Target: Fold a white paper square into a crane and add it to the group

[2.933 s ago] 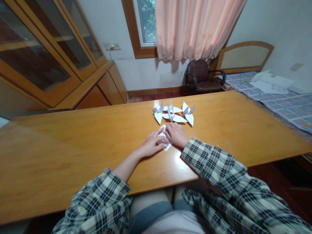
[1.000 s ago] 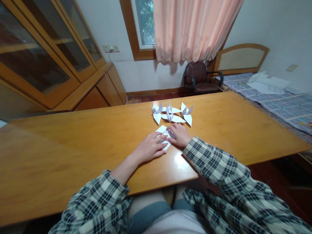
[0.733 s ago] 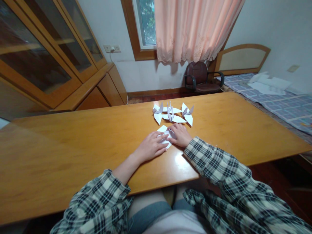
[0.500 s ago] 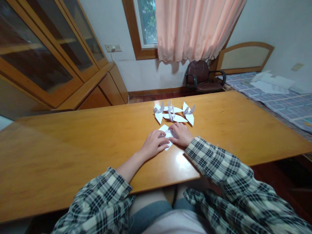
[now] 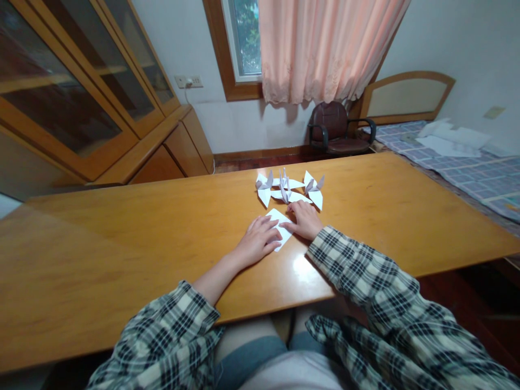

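A small folded white paper lies flat on the wooden table between my hands. My left hand rests on its left side, fingers stretched flat over it. My right hand presses its right edge, fingers spread and laid flat. Just beyond the paper sit three finished white paper cranes in a row, close to my right fingertips.
A glass-fronted wooden cabinet stands at the left. Past the table's far edge are a dark red armchair, a window with a pink curtain, and a bed with white papers at the right.
My right hand slid a little right and toward the cranes, uncovering more of the folded paper. The paper now lies flatter. My left hand stayed on it.
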A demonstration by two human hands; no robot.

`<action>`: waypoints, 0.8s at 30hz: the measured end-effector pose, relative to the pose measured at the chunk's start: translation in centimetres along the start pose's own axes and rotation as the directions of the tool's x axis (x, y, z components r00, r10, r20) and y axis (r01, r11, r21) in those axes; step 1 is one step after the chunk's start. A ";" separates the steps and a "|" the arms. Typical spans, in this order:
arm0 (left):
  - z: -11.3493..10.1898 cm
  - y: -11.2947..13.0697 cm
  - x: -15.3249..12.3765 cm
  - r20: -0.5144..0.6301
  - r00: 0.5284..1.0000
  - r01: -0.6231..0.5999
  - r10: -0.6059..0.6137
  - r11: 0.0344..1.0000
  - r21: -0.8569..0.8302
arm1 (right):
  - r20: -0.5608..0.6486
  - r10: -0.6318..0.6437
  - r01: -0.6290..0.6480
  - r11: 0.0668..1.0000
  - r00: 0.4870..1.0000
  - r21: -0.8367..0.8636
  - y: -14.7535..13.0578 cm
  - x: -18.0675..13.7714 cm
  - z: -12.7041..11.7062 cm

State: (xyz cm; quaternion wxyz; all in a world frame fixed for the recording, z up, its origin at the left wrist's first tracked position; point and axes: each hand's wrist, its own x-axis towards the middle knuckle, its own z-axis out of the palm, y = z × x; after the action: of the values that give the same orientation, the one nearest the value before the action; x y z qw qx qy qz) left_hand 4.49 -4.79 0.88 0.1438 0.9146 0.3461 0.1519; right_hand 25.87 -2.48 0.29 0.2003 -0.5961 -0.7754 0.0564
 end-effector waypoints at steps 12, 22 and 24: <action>0.2 -0.1 0.1 0.022 1.000 0.017 -0.017 1.000 -0.007 | -0.030 0.016 -0.016 1.000 0.999 -0.024 0.1 0.4 0.4; -0.2 -0.3 0.0 0.058 0.996 0.077 -0.073 0.994 -0.080 | -0.068 -0.071 0.070 0.997 0.995 -0.018 -0.6 0.1 -0.6; 0.0 0.0 0.0 0.022 0.993 0.121 -0.120 0.990 -0.074 | -0.035 -0.153 0.153 0.988 0.988 -0.004 -0.9 -0.1 -1.0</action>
State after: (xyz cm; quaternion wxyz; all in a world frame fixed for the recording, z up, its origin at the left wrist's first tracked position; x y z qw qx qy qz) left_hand 4.50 -4.78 0.82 0.1899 0.8873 0.3934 0.1479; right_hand 25.47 -3.01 1.42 0.2172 -0.5360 -0.8153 0.0301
